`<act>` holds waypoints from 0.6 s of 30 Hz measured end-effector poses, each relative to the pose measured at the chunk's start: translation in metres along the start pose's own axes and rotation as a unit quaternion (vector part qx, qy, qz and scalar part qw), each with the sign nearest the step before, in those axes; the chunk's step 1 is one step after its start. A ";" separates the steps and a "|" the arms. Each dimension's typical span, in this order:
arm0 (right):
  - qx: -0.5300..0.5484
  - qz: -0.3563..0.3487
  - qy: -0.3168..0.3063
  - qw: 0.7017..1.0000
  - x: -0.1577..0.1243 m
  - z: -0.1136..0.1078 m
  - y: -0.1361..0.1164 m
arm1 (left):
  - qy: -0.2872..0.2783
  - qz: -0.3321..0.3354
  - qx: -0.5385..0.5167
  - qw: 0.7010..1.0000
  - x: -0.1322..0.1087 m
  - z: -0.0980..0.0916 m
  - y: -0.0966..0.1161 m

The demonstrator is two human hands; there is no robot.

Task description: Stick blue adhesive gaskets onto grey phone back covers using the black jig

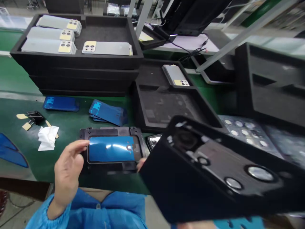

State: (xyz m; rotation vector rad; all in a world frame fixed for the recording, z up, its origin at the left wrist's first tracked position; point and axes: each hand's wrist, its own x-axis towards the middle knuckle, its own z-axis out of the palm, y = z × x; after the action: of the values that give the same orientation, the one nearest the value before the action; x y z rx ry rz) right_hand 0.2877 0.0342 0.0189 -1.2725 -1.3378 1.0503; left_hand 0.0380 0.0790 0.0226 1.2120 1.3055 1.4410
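A phone (111,149) with shiny blue film over most of its face lies flat in a black fixture (105,131). My left hand (69,171) is at its left end, the index fingertip at the phone's upper left corner, thumb apart below. A large black block (166,184) with round metal discs fills the lower right, tilted and blurred, close to the camera. It hides most of my right hand (141,163); only fingertips show beside the fixture's right edge. What they hold cannot be made out. Another phone-like piece (153,141) shows partly behind the block.
Blue-filmed panels (107,113) and another blue panel (60,104) lie behind the fixture. A crumpled white tissue (47,137) and a black clip (35,117) are left. Stacked black trays (83,74) hold silver phone backs (109,48); a lower tray (164,122) stands right of them.
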 end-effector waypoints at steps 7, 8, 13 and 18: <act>-0.211 -0.109 -0.029 0.971 0.055 -0.023 -0.001 | 0.048 -0.102 0.047 0.993 0.018 -0.014 -0.016; -0.236 -0.121 -0.054 0.963 0.060 -0.021 -0.001 | 0.044 -0.111 0.036 0.992 0.020 -0.012 -0.018; -0.295 -0.171 -0.151 0.928 0.077 -0.020 -0.001 | 0.030 -0.134 0.002 0.991 0.026 0.001 -0.024; -0.308 -0.184 -0.187 0.914 0.082 -0.018 -0.001 | 0.017 -0.137 -0.012 0.990 0.026 0.004 -0.027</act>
State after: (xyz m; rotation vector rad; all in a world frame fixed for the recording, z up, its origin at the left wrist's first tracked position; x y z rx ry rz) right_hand 0.3068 0.1154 0.0298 -1.2097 -2.2299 0.6330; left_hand 0.0364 0.1088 -0.0012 0.9532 1.4130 1.2798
